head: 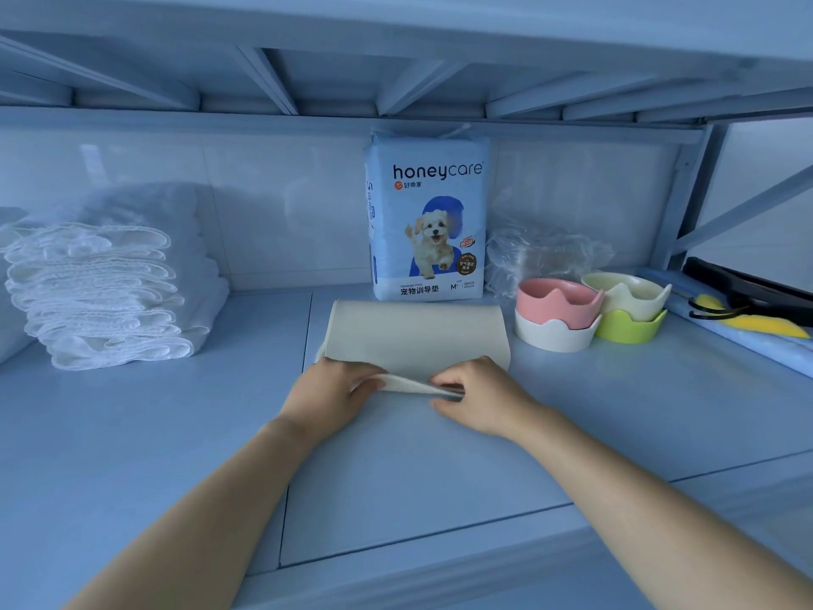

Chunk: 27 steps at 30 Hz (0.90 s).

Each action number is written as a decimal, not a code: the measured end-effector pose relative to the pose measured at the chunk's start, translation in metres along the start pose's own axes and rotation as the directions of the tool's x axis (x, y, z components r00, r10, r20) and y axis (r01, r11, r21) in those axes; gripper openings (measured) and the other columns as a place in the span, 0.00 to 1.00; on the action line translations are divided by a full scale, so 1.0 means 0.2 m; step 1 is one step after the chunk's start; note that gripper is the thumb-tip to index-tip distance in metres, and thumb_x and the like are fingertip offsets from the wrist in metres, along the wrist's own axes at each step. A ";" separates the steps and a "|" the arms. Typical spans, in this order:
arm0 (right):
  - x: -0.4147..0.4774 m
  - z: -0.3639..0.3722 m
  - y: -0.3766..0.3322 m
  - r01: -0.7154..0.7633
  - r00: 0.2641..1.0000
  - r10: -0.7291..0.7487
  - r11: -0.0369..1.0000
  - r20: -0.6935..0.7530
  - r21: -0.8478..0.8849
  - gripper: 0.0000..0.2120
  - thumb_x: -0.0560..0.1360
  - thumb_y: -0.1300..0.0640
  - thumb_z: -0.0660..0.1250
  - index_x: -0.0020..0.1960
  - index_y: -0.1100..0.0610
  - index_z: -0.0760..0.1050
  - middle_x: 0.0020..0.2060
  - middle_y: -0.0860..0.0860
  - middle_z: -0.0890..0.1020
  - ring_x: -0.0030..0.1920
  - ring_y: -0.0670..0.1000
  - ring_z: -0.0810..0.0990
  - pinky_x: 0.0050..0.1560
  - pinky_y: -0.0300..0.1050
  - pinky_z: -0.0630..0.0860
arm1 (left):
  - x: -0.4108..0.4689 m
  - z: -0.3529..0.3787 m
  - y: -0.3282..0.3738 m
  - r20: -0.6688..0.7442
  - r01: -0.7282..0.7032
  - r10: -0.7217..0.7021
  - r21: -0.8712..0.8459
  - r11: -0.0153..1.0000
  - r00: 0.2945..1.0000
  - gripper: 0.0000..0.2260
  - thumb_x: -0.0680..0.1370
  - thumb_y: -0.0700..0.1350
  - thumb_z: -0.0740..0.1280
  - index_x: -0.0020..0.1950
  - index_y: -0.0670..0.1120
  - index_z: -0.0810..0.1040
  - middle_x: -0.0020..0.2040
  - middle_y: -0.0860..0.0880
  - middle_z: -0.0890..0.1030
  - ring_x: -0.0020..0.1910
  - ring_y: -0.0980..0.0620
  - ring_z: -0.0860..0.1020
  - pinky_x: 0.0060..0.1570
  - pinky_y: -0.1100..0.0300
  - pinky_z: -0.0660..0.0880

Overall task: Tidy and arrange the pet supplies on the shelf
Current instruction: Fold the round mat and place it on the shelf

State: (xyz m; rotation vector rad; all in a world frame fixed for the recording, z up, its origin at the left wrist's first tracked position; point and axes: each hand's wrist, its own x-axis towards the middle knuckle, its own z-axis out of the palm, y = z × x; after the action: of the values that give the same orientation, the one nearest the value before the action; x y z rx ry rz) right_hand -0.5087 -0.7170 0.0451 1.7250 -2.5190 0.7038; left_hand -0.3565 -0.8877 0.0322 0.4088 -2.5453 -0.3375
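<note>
Fingers of the left hand (pixel 334 389) and right hand (pixel 477 396) pinched the mat (pixel 418 332), probably half folded; beyond them, bowls (pixel 589 310) sat stacked.

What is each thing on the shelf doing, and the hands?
Beige mat, lying flat, near edge lifted.
Left hand, holding that edge.
Right hand, pinching that edge.
Honeycare pack, standing upright.
White pads, stacked.
Pink bowl, nested in white bowl.
Cream bowl, nested in green bowl.
Plastic bag, crumpled.
</note>
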 end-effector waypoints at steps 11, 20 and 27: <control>0.00 0.04 0.06 -0.064 0.965 0.053 0.997 -0.257 -0.036 0.07 0.75 0.57 0.64 0.44 0.58 0.79 0.39 0.54 0.83 0.42 0.57 0.78 0.43 0.51 0.76 | 0.00 -0.02 -0.03 0.068 -0.031 0.029 0.036 0.999 0.997 0.15 0.75 0.41 0.63 0.60 0.53 0.78 0.59 0.56 0.79 0.58 0.52 0.76 0.53 0.57 0.74; -0.01 0.02 0.09 -0.182 0.952 0.160 0.981 -0.261 -0.063 0.17 0.70 0.66 0.62 0.49 0.48 0.82 0.45 0.47 0.85 0.48 0.53 0.81 0.46 0.47 0.77 | 0.03 0.04 0.02 -0.019 0.034 -0.033 0.057 0.998 0.999 0.11 0.78 0.41 0.63 0.53 0.53 0.81 0.47 0.51 0.83 0.47 0.43 0.78 0.44 0.54 0.76; 0.00 -0.04 0.22 -0.207 0.950 0.220 0.975 -0.221 0.079 0.19 0.66 0.71 0.61 0.46 0.53 0.83 0.44 0.48 0.85 0.47 0.50 0.81 0.49 0.43 0.77 | 0.08 0.10 0.11 0.050 -0.019 0.014 0.109 0.994 0.999 0.09 0.76 0.43 0.65 0.53 0.52 0.81 0.49 0.52 0.83 0.50 0.47 0.78 0.45 0.58 0.73</control>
State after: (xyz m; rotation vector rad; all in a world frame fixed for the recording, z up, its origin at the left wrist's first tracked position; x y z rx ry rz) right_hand -0.5504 -0.6999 0.0369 1.3062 -2.5667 0.9323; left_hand -0.3855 -0.8698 0.0307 0.4254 -2.6217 -0.2044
